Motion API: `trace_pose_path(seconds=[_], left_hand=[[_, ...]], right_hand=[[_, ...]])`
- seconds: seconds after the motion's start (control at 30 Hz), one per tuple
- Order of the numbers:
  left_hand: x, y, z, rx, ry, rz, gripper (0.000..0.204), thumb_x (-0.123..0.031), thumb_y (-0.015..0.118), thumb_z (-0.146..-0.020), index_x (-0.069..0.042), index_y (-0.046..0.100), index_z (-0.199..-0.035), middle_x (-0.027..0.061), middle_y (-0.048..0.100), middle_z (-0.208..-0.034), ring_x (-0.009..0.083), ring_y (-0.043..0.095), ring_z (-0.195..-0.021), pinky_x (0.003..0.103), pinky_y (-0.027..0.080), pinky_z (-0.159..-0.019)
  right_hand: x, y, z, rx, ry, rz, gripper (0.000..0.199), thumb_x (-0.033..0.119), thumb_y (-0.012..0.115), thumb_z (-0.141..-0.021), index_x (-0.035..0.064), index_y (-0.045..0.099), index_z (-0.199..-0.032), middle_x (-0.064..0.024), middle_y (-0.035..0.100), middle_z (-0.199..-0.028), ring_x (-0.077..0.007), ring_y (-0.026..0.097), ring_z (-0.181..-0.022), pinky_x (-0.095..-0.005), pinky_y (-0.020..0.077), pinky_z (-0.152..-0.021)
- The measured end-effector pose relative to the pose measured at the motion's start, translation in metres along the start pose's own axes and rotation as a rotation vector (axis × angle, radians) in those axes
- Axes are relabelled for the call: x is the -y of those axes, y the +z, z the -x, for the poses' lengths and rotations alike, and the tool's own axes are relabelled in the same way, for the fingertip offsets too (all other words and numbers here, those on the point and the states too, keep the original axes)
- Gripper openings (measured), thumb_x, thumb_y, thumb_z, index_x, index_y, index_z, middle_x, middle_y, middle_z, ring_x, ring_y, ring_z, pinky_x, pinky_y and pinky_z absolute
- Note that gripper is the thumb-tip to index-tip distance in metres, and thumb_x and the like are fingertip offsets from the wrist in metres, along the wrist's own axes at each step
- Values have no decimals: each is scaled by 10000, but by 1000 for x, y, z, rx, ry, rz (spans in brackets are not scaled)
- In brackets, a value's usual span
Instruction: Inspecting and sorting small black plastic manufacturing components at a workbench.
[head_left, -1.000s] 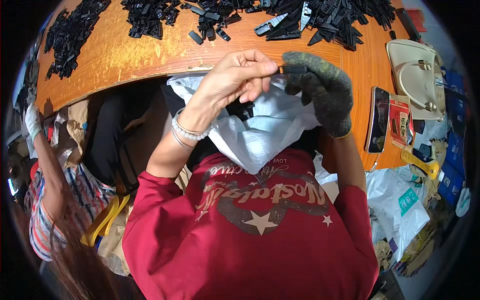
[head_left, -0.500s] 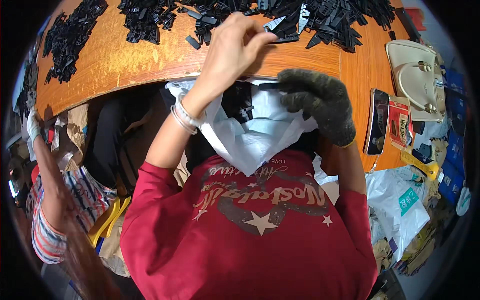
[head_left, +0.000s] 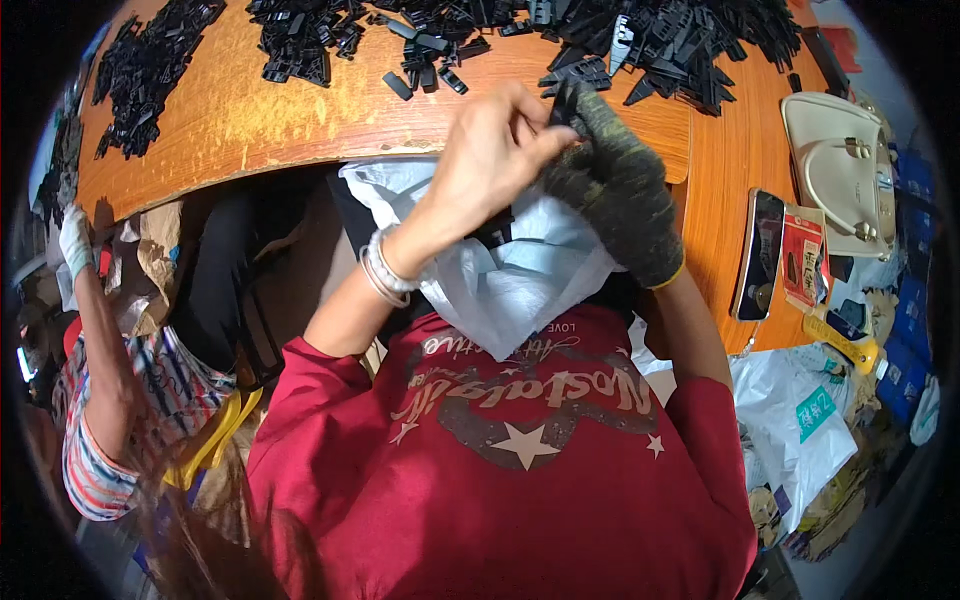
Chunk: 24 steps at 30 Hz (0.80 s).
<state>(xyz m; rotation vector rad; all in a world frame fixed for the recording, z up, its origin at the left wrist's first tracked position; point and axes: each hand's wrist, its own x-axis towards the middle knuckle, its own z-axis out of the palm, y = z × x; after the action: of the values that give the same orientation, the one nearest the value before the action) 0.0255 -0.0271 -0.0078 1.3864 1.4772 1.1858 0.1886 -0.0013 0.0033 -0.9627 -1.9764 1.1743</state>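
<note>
Above the table's front edge my two hands meet. My left hand [head_left: 490,155], bare and with bracelets at the wrist, has thumb and fingertips pinched together against the other hand. A dark, knitted work glove covers my right hand [head_left: 622,190]; its fingers are closed on a slim black plastic piece [head_left: 566,106], which sticks up by the left fingertips. Whether the left fingers grip this piece or another is hidden. Below the hands a white plastic bag [head_left: 540,270] lies open on my lap. Beyond them, piles of black plastic pieces [head_left: 680,50] cover the table's far part.
More black pieces [head_left: 150,75] lie at the far left of the wooden table [head_left: 300,110]. To the right are a phone [head_left: 758,255], a red packet [head_left: 803,255], a cream handbag [head_left: 838,170] and a yellow-handled tool [head_left: 850,345]. Another person's gloved hand [head_left: 75,240] is at the left.
My left hand has come back from the pile toward the right hand. My right hand has risen from over the bag, and the two now meet. The view has shifted slightly.
</note>
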Motion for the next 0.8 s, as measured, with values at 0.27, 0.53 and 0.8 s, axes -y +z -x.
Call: trace_pose_path(seconds=[0.27, 0.53, 0.8], left_hand=[[14, -46, -3, -258, 339, -769, 171, -77, 618, -816, -51, 603, -984, 127, 579, -812, 327, 603, -622, 412, 465, -549], [20, -37, -7, 100, 387, -462, 154, -64, 672, -771, -1, 615, -900, 137, 569, -868, 342, 605, -774, 415, 481, -679], [23, -20, -6, 185, 262, -301, 150, -7, 667, -785, -4, 609, -924, 84, 557, -815, 188, 578, -650, 307, 439, -586]], right_hand=[[-8, -5, 1, 2, 200, 25, 430, 199, 603, -930, -10, 519, -1295, -57, 681, -984, -73, 615, -673, -200, 465, -507], [-14, -16, -4, 92, -282, 394, 306, 96, 640, -879, -28, 620, -1158, -98, 689, -1008, -151, 648, -822, -274, 522, -699], [-16, -28, -13, 90, -197, 513, 273, 259, 736, -767, 88, 688, -975, -111, 668, -907, -279, 646, -797, -362, 509, -695]])
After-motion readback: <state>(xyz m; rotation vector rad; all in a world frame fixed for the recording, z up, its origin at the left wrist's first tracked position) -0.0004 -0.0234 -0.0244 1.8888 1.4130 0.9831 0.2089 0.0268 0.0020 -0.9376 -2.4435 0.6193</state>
